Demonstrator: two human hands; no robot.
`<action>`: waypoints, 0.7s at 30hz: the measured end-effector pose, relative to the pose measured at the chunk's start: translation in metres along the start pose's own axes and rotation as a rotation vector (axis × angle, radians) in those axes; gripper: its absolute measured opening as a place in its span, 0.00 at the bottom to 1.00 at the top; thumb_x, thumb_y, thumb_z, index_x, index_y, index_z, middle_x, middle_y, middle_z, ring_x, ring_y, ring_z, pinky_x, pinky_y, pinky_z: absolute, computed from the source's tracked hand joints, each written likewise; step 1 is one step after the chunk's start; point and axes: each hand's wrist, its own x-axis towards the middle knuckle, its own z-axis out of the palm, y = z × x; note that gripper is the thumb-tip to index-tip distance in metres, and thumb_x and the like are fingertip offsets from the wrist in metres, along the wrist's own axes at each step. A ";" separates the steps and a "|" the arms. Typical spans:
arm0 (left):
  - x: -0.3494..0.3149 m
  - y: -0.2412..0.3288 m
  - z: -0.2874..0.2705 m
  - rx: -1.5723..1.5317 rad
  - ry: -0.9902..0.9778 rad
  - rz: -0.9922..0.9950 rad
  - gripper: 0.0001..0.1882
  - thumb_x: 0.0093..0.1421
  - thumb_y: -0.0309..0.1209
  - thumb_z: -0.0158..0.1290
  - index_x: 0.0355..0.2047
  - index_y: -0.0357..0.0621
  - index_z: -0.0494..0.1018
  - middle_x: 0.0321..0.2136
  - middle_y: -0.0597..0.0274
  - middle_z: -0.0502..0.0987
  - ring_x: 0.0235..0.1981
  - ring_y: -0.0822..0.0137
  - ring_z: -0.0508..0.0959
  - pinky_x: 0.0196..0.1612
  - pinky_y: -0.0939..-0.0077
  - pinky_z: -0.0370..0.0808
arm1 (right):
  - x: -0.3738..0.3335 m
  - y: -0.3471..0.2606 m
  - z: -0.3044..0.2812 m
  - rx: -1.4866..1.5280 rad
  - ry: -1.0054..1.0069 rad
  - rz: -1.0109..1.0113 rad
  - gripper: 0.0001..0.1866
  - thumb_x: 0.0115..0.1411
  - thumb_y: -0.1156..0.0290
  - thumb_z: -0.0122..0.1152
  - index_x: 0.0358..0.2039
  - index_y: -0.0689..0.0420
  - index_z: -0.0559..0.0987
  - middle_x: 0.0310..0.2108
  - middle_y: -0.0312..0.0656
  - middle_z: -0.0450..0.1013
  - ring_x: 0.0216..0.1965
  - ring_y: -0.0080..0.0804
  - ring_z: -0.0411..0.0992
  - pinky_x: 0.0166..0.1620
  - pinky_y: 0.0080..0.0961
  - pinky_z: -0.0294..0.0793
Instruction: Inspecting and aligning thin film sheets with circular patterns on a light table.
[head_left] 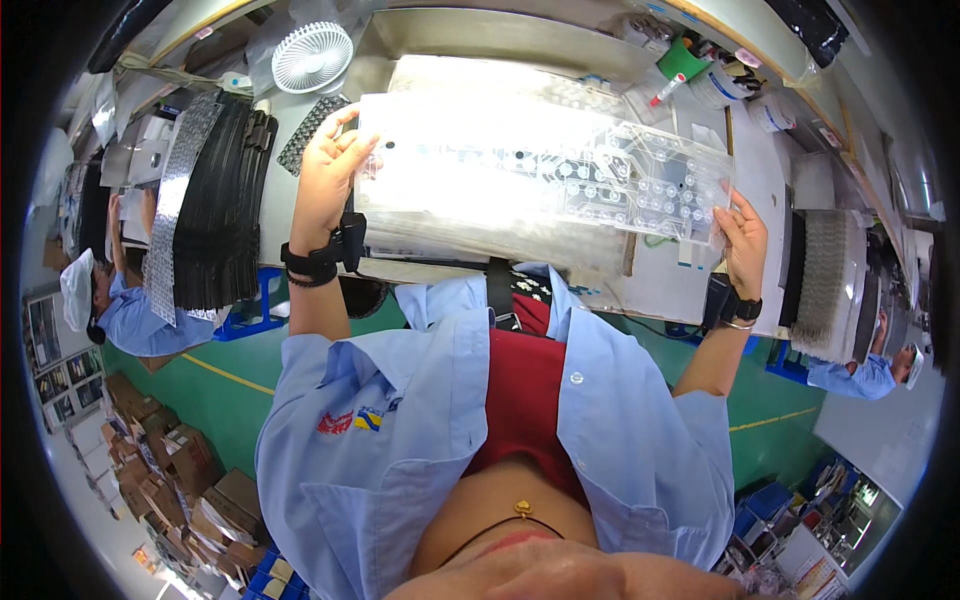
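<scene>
A clear plastic membrane circuit sheet (600, 175), printed with pale traces and round pads, is stretched between both my hands above the worktop. My left hand (335, 160) pinches its left edge, with the thumb on the near face. At the opposite end, my right hand (742, 235) grips the right edge between thumb and fingers. Strong glare washes out the sheet's left half, so its print is hidden there. Beneath and behind it lies a pale, bright work surface (470, 80), partly covered by the sheet.
A white fan (312, 57) stands at the far left. Beside my left arm is a stack of black sheets (225, 200); another stack of sheets (828, 280) is at right. A red-and-white marker (668, 90) and a white tub (722, 85) sit at the far right. Co-workers sit at both sides.
</scene>
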 end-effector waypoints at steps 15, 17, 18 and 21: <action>-0.002 -0.018 -0.012 -0.104 -0.005 -0.027 0.17 0.57 0.21 0.45 0.47 0.32 0.60 0.36 0.54 0.73 0.34 0.71 0.76 0.36 0.81 0.74 | -0.002 -0.001 0.004 0.013 -0.070 0.029 0.23 0.54 0.77 0.55 0.51 0.64 0.65 0.29 0.38 0.74 0.26 0.13 0.67 0.31 0.08 0.64; -0.002 -0.019 -0.015 -0.117 -0.016 -0.032 0.17 0.57 0.21 0.45 0.47 0.32 0.60 0.36 0.54 0.73 0.34 0.71 0.75 0.36 0.81 0.74 | -0.002 -0.003 0.007 0.017 -0.068 0.032 0.23 0.54 0.77 0.55 0.51 0.64 0.65 0.29 0.38 0.74 0.26 0.13 0.67 0.31 0.08 0.64; -0.003 -0.020 -0.018 -0.103 -0.019 -0.044 0.17 0.58 0.21 0.43 0.48 0.32 0.60 0.38 0.54 0.73 0.36 0.71 0.75 0.38 0.81 0.73 | -0.001 -0.003 0.007 0.014 -0.072 0.033 0.23 0.54 0.77 0.55 0.51 0.64 0.65 0.29 0.38 0.74 0.26 0.13 0.67 0.31 0.08 0.64; -0.004 -0.020 -0.018 -0.102 -0.006 -0.054 0.17 0.58 0.21 0.42 0.48 0.31 0.59 0.39 0.53 0.72 0.37 0.71 0.74 0.40 0.80 0.72 | -0.001 -0.003 0.006 -0.005 -0.078 0.028 0.24 0.53 0.77 0.55 0.51 0.64 0.65 0.28 0.37 0.74 0.26 0.13 0.66 0.32 0.08 0.64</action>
